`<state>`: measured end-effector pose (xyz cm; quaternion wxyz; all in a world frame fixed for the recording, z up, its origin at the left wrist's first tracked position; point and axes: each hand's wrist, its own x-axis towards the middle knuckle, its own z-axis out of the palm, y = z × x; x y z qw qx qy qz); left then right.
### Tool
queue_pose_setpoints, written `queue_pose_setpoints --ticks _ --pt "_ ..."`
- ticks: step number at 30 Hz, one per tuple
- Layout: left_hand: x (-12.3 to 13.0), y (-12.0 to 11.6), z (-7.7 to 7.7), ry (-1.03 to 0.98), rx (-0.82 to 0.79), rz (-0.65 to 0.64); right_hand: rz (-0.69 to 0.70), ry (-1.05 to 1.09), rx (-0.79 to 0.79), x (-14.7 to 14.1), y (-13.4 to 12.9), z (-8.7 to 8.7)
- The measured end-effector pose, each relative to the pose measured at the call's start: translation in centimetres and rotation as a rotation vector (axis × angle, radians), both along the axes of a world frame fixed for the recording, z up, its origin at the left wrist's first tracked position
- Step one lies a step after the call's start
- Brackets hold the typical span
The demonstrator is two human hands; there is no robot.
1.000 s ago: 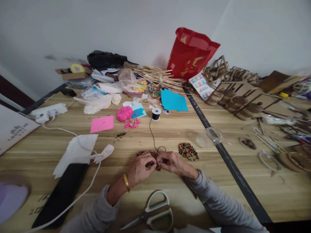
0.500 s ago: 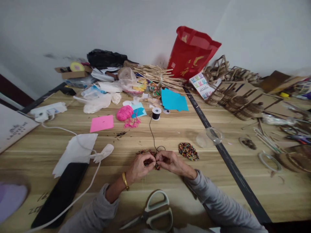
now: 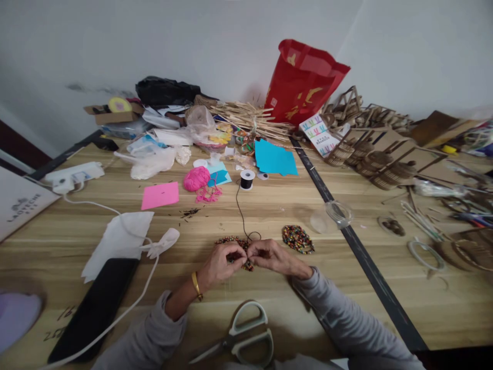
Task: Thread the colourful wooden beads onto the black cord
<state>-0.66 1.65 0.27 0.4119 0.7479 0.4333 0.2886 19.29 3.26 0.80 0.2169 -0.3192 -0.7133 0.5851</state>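
My left hand and my right hand meet at the fingertips, each closed in a pinch. Black cord runs from a white spool down to the pinched fingers and loops beside my right hand. Whatever small part lies between the fingertips is mostly hidden, but the cord leads there. Under and behind both hands lies a strand of multicoloured beads, partly covered by them. A second heap of beads rests just right of my right hand.
Scissors with pale handles lie close in front of me. A black phone and a white cable are at left. Pink yarn, blue sheets, a red bag and small woven baskets stand farther back.
Both hands hold nearly the same pinch at the same place. The whole view has shifted very slightly; nothing has been let go or picked up.
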Motion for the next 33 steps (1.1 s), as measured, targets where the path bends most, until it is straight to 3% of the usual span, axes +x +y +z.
queue_pose_setpoints --ticks 5,12,19,27,33 --pt "0.1 -0.1 -0.5 -0.047 0.104 0.004 0.036 0.092 -0.205 0.1 0.5 0.2" --pt "0.4 -0.3 -0.8 -0.11 0.419 0.049 -0.011 0.165 -0.279 -0.1 0.6 0.3" --pt "0.3 -0.9 -0.3 0.061 0.556 0.043 -0.034 0.181 -0.28 -0.3 0.5 -0.2" --pt "0.5 -1.3 0.0 0.395 0.699 0.01 -0.066 0.131 -0.211 -0.3 0.3 -0.7" --pt "0.4 -1.5 -0.2 0.494 0.766 -0.05 -0.077 0.066 -0.161 -0.2 0.1 -0.6"
